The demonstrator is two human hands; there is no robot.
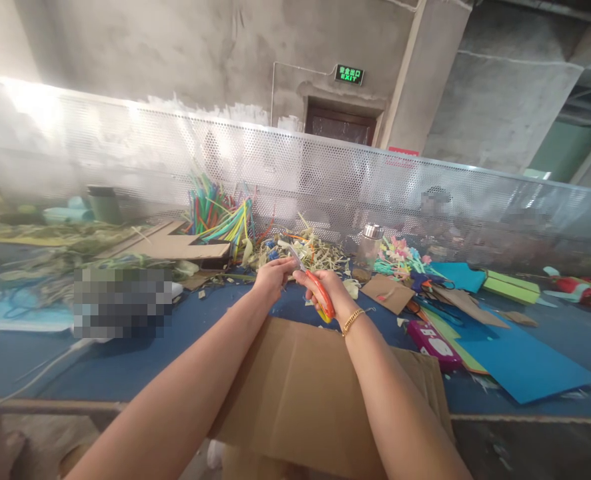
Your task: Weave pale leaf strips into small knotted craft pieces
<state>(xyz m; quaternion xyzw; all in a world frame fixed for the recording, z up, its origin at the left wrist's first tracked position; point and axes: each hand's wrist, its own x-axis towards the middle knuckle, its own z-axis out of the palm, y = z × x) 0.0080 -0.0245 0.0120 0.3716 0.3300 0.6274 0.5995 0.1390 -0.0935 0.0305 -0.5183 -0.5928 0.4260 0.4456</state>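
Observation:
My right hand (336, 288), with a gold bracelet at its wrist, is closed round red and yellow handled scissors (320, 295). Their blades point away from me and to the left, up by the fingertips of my other hand. My left hand (273, 277) is closed in a pinch just left of the blades; what it grips is too small to make out. Just beyond both hands lies a heap of pale green and straw-coloured scraps (320, 253). Below my forearms a brown cardboard sheet (295, 380) overhangs the near table edge.
Colourful pipe cleaners (225, 213) stand behind cut cardboard (168, 241) at left. A lidded clear bottle (370, 245) is right of the scraps. Farther right lie blue sheets (525, 357) and a purple pack (433, 343). A perforated metal panel (275, 160) runs along the back.

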